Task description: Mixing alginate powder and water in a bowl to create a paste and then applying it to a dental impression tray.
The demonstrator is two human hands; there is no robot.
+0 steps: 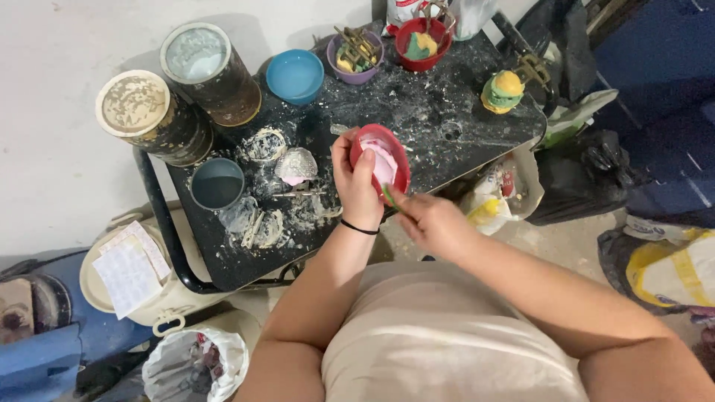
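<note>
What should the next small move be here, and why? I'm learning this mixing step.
Probably a stir: the left hand tilts the red bowl of pale pink mix toward the right hand, whose thin green stick touches its rim.

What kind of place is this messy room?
Probably a home craft or casting workshop. The black table is spattered with white plaster-like residue, crusted tins and small coloured bowls stand on it, and the left hand holds a red bowl of pink mix.

Soft, even light is falling from above, casting only faint shadows behind the tall tins (179, 93); the picture is looking slightly soft, with wide-angle bending toward the edges.
</note>
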